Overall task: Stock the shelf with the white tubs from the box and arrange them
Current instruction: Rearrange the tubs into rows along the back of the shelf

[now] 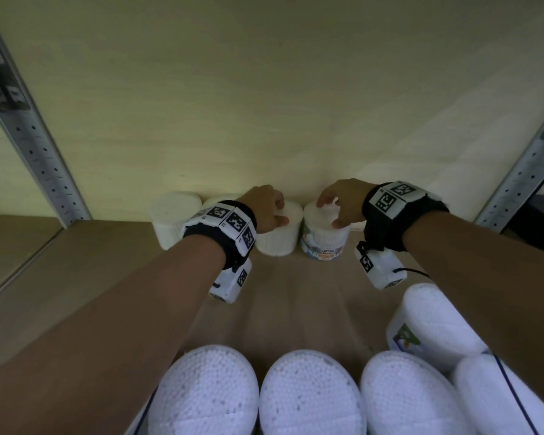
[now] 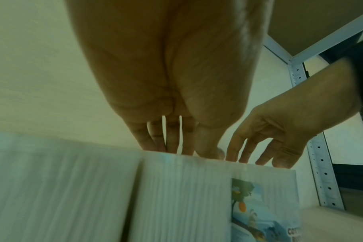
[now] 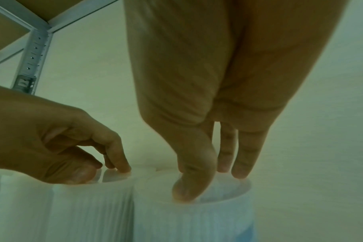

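Several white tubs of cotton buds stand in a row at the back of the wooden shelf (image 1: 76, 277). My left hand (image 1: 278, 213) holds a plain white tub (image 1: 278, 240) from above, fingers on its far rim and thumb on the near edge. My right hand (image 1: 330, 211) grips the labelled tub (image 1: 325, 243) beside it the same way. The two tubs touch. In the left wrist view the left hand (image 2: 189, 152) comes down on its tub (image 2: 182, 196). The right wrist view shows my right hand (image 3: 211, 181) with its thumb on the lid of its tub (image 3: 193, 219).
Two more tubs (image 1: 175, 219) (image 1: 220, 199) stand left of the held ones against the pale back wall. Several tubs (image 1: 308, 397) lie close below me in the foreground. Grey perforated uprights (image 1: 41, 158) (image 1: 515, 180) frame the shelf bay.
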